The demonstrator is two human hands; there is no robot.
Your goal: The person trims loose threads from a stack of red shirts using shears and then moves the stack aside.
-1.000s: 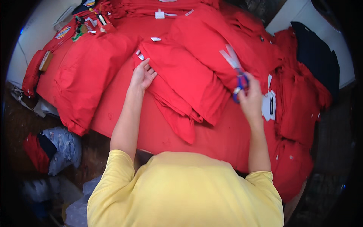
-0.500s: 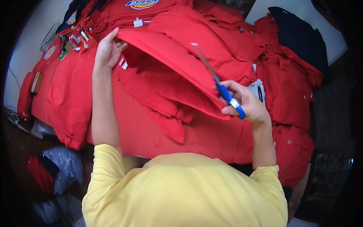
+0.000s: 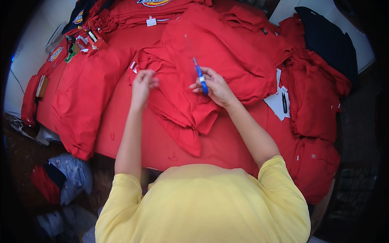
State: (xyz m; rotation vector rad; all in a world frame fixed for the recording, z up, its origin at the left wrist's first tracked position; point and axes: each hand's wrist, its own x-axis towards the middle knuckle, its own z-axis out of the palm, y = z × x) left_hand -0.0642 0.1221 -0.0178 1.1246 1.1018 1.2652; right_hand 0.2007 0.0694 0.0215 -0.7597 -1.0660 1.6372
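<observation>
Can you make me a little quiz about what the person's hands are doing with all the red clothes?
1. True or false: the right hand holds blue-handled scissors.
2. What does the left hand touch? A) the black pen B) the red garment C) the dark garment
3. Fill in: the black pen lies on white ____.

Key: 1 true; 2 B; 3 paper.
</observation>
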